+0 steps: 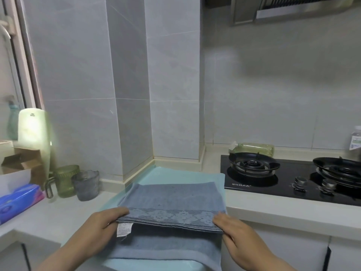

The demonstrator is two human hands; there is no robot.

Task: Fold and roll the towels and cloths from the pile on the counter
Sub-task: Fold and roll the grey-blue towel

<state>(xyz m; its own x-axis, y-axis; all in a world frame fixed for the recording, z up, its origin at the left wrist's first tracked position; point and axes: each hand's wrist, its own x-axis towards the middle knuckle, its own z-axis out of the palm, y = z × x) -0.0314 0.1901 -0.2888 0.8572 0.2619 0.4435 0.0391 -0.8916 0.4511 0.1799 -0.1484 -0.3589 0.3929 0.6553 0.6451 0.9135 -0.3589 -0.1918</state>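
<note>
A grey-blue towel (172,200) with a striped woven border lies on a light turquoise cloth (175,173) spread over the counter corner. Its near end is lifted and folded back over the rest. My left hand (97,227) pinches the left corner of that lifted edge, thumb on top. My right hand (232,229) pinches the right corner the same way. A white care label (124,229) hangs from the underside beside my left hand. The lower layer of the towel (166,249) drapes over the counter's front edge.
A green glass mug (65,180) and a grey glass cup (86,184) stand left of the cloths. A blue tissue pack (17,200) lies far left. A black gas hob (293,177) with two burners sits to the right, with a bottle (254,148) lying behind it.
</note>
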